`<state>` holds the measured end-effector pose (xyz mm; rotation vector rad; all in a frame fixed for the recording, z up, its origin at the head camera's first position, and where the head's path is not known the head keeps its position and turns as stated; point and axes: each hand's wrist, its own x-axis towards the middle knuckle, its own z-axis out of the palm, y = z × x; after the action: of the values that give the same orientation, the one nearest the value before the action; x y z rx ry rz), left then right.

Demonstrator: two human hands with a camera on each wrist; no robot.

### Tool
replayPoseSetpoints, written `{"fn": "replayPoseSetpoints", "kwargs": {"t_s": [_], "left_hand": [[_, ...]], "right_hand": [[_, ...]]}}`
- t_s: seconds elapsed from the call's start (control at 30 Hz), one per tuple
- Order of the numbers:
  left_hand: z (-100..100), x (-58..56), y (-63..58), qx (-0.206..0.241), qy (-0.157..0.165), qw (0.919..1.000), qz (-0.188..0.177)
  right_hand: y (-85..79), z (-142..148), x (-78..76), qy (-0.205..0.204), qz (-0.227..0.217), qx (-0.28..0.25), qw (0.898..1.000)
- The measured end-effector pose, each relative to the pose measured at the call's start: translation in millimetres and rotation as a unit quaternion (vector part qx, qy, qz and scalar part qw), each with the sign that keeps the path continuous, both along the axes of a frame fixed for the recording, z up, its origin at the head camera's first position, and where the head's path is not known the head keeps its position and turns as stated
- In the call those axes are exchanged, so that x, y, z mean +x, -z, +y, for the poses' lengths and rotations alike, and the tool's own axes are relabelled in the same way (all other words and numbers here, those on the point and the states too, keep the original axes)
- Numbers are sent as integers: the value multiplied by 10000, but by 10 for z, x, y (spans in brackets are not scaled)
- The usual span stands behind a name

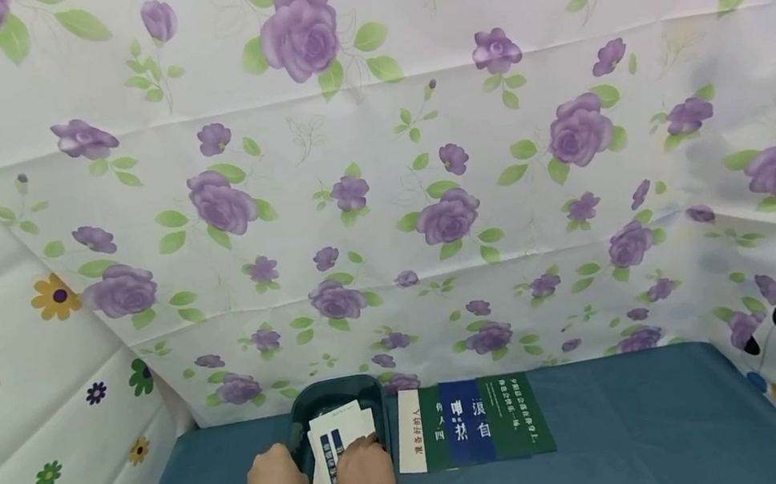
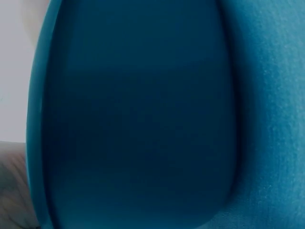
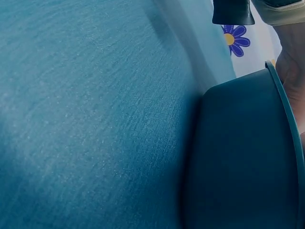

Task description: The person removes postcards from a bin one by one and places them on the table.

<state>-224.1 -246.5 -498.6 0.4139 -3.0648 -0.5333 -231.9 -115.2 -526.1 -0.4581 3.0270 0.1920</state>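
Observation:
A dark teal plastic bin [image 1: 336, 387] stands on the blue cloth, holding several printed cards [image 1: 335, 424]; the upper ones are white with dark blue print. My left hand [image 1: 272, 482] grips the bin's left rim, fingers curled at the edge. Over the cards, my right hand [image 1: 367, 483] has its thumb at their left side and its fingers bent across their right side, pinching them; how many it holds I cannot tell. The left wrist view is mostly filled by the bin's outer wall [image 2: 138, 119], and the wall [image 3: 243, 152] shows again in the right wrist view.
Right of the bin, an overlapping row of cards with white, green and blue faces [image 1: 467, 422] lies on the blue cloth [image 1: 635, 421]. A flowered sheet [image 1: 382, 194] hangs behind; patterned side sheets [image 1: 29, 399] close in left and right.

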Motion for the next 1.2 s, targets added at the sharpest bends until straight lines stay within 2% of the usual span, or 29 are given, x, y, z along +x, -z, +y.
{"fn": "replayPoseSetpoints", "kwargs": {"t_s": [0.37, 0.57, 0.7, 0.83, 0.97, 1.07, 1.2], "left_hand": [[-2, 19, -10, 10, 120, 9998, 163], [-1, 19, -19, 44, 131, 9999, 11], [9, 16, -36, 52, 105, 9999, -122], [30, 14, -39, 7, 109, 9999, 0], [27, 16, -19, -19, 130, 9999, 94], [18, 28, -22, 9, 177, 9998, 50], [25, 43, -60, 91, 224, 9996, -135]], "right_hand": [[3, 9, 8, 144, 179, -636, 9977], [18, 43, 7, 26, 271, -917, 9954], [41, 57, 7, -29, 473, -1315, 9902], [47, 72, 8, -73, 795, -1671, 9827], [27, 94, 4, -18, 706, -1906, 9791], [-1, 111, -5, 111, 567, -2476, 9671], [-28, 143, -9, 162, 518, -3491, 9355]]}}
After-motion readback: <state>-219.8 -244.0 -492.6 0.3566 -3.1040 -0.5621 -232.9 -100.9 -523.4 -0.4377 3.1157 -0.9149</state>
